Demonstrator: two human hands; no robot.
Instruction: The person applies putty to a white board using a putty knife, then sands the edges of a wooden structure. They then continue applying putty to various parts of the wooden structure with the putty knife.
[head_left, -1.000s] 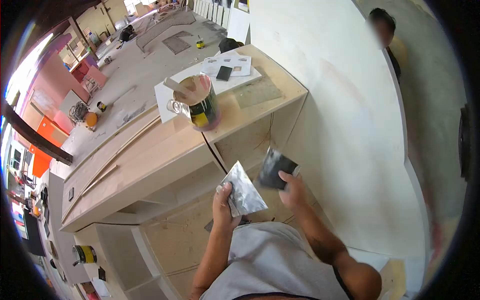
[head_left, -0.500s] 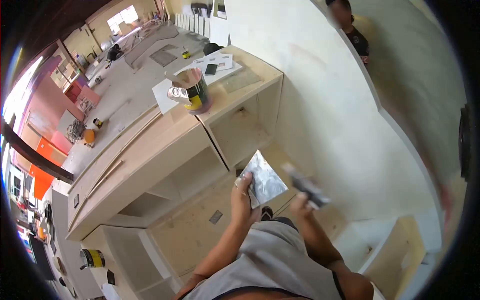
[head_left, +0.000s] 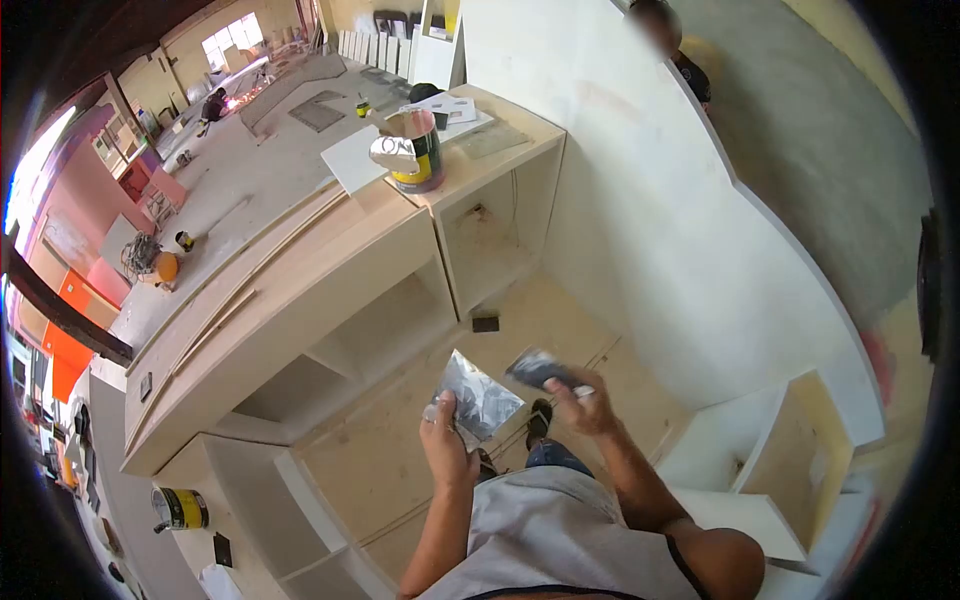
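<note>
My left hand (head_left: 447,440) pinches the wide scraper blade (head_left: 478,398); my right hand (head_left: 585,405) grips the smaller putty knife (head_left: 540,370) just beside it, well below the open filler can (head_left: 418,152). Paste could drip onto the cabinet floor (head_left: 400,470) if either blade tilts.
</note>
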